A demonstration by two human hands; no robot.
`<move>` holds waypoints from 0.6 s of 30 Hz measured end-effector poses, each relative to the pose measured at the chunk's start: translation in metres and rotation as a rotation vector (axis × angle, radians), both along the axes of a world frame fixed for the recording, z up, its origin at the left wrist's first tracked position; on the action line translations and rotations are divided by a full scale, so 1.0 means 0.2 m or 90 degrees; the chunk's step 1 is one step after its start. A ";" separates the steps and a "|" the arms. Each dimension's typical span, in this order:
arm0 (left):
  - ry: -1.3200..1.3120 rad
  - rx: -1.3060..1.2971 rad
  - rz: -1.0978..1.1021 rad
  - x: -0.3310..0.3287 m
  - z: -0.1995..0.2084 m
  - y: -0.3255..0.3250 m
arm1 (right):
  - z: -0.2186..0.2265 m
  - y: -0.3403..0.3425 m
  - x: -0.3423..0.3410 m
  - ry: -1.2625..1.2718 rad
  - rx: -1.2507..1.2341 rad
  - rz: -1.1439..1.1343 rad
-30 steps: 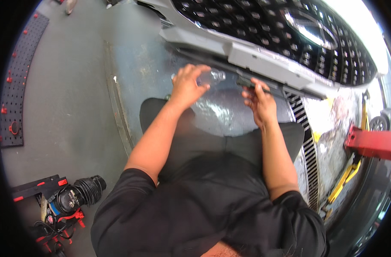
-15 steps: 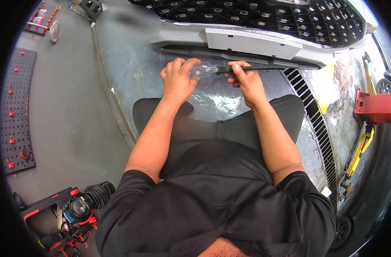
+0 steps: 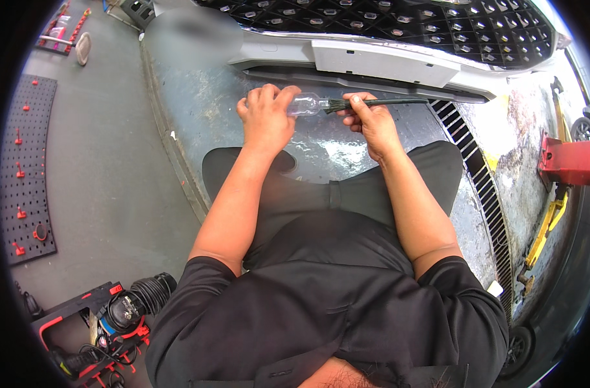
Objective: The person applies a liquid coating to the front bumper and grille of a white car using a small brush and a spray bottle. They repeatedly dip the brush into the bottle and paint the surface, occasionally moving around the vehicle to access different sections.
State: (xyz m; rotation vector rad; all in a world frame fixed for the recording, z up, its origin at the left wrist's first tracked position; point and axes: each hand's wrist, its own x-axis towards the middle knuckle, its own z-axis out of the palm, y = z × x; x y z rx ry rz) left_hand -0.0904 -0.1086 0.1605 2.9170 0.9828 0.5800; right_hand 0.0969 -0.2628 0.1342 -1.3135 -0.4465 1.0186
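My left hand [image 3: 267,118] is wrapped round a small clear plastic bottle [image 3: 305,104], which lies level with its neck toward the right. My right hand [image 3: 374,128] pinches a slim dark brush [image 3: 398,101] between thumb and fingers. The brush's bristle end meets the bottle's mouth, and its long thin handle sticks out to the right. Whether any bristles reach inside the neck is too small to tell. The bottle's base is hidden by my left fingers. Both hands are above the floor in front of a car's front bumper [image 3: 379,63].
A dark grille [image 3: 398,26] sits above the bumper. Right of my knees runs a slotted floor drain [image 3: 481,171], with a red lift post [image 3: 569,161] and yellow arm [image 3: 546,233] beyond. At lower left stands a tool cart [image 3: 81,297] carrying a corded machine [image 3: 123,310]; a pegboard [image 3: 30,168] is farther left.
The bottle has turned slightly in my left hand, whose fingers have shifted a little. Bottle and brush keep meeting end to end, and my right hand has hardly moved.
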 end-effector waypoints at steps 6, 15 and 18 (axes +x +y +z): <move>0.014 0.023 0.002 0.00 0.01 0.00 | 0.00 0.01 -0.01 0.016 -0.013 -0.005; 0.019 0.054 -0.004 0.02 0.04 -0.01 | -0.01 0.00 0.00 0.039 -0.004 -0.009; 0.018 0.063 -0.006 0.02 0.03 0.00 | -0.01 0.01 0.00 0.041 -0.002 -0.008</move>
